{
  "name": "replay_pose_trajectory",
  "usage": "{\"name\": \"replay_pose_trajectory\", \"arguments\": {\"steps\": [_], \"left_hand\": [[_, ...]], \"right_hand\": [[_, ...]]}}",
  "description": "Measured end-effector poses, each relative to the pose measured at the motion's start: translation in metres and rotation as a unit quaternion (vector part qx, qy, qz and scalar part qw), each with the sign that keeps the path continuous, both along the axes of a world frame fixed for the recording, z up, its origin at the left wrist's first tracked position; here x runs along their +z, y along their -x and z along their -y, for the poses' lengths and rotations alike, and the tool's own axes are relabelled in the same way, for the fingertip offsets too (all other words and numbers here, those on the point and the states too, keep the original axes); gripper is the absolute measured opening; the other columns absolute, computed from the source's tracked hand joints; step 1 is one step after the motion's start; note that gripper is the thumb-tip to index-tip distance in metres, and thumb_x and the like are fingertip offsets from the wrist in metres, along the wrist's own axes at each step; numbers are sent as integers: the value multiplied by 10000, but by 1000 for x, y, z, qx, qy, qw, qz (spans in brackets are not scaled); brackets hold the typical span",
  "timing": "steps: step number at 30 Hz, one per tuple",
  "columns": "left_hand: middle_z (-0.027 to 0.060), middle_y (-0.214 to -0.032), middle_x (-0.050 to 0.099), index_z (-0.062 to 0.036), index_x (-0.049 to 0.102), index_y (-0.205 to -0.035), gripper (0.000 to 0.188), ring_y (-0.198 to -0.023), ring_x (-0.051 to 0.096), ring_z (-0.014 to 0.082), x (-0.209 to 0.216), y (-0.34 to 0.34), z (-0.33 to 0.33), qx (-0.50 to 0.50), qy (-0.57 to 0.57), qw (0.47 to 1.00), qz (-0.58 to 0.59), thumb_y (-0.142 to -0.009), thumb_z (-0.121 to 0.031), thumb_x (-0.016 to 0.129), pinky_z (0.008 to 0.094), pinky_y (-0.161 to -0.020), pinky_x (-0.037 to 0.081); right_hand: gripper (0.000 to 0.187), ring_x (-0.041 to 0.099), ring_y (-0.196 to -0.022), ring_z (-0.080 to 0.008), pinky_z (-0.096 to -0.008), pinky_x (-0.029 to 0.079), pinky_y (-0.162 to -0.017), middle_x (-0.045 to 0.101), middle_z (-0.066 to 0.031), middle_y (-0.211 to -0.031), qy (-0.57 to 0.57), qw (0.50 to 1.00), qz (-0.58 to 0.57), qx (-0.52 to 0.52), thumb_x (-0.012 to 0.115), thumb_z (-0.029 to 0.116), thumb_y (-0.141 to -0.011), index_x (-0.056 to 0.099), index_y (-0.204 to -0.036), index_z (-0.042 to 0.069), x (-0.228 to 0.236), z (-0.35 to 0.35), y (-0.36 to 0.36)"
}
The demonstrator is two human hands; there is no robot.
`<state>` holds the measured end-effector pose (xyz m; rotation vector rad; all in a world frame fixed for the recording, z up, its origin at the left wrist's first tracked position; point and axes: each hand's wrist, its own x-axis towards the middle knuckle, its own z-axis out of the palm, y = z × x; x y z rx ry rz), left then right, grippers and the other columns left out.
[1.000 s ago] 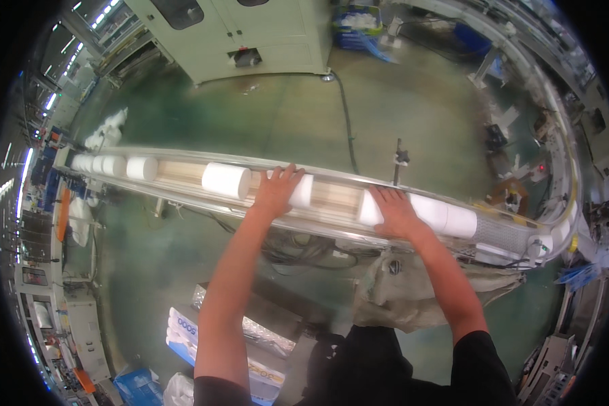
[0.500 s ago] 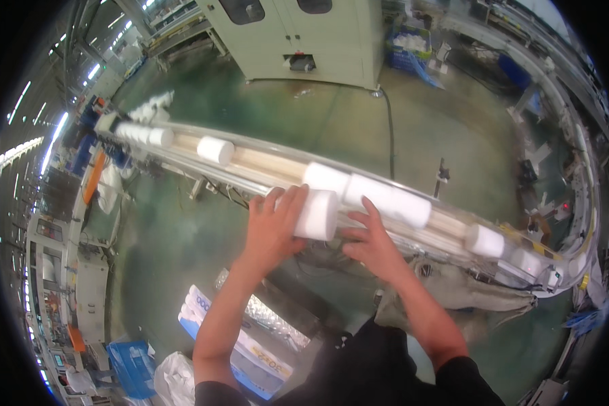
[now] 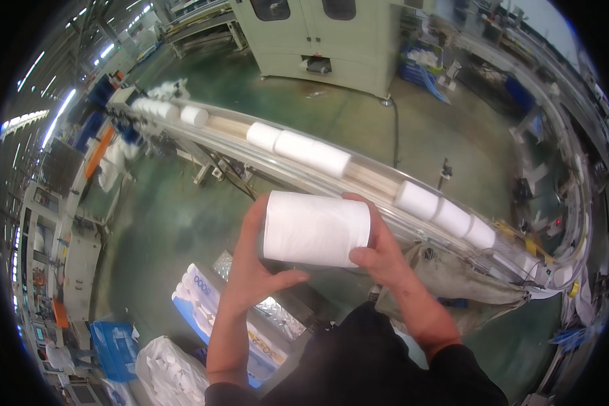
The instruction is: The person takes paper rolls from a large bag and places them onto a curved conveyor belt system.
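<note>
A white toilet paper roll (image 3: 314, 229) is lifted off the conveyor, lying sideways between my two hands. My left hand (image 3: 247, 264) cups its left end; the fingers go behind it and the thumb sticks out below. Around the right end my right hand (image 3: 384, 254) is closed, with the thumb pressed on the front lower corner. Beyond my hands, more white rolls lie in a row on the conveyor (image 3: 369, 188), among them a joined run of rolls (image 3: 298, 149) and a group farther right (image 3: 443, 214).
A blue-and-white printed pack (image 3: 199, 298) with white rolls lies below left, near a clear bag of white pieces (image 3: 172, 372) and a blue bin (image 3: 120, 358). Grey cloth (image 3: 446, 277) hangs under the conveyor. A large pale machine cabinet (image 3: 318, 47) stands beyond.
The roll has come away from the conveyor toward me and turned. My right hand, apart from it before, now grips its right end. Rolls on the conveyor have shifted in the view.
</note>
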<state>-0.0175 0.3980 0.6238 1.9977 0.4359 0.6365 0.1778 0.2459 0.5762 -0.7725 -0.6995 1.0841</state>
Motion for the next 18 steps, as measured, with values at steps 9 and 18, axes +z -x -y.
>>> {"name": "replay_pose_trajectory", "arguments": {"steps": [9, 18], "left_hand": [[146, -1487, 446, -37, 252, -1568, 1254, -1354, 478, 266, 6, 16, 23, 42, 20, 998, 39, -567, -236, 981, 403, -1111, 399], [141, -1473, 464, -28, 256, -1566, 1109, -1347, 466, 259, -13, 32, 28, -86, 439, 892, 56, -827, -794, 569, 406, -1116, 372]], "right_hand": [[1046, 421, -1355, -232, -384, 338, -1140, 426, -109, -1428, -12, 1000, 26, 8, 864, 181, -711, 252, -1553, 85, 18, 15, 14], [918, 510, -1314, -365, -480, 435, -1108, 424, -125, -1476, -248, 644, 700, -184, 842, 258, -746, 323, -1499, 177, 19, 36, -8]]}}
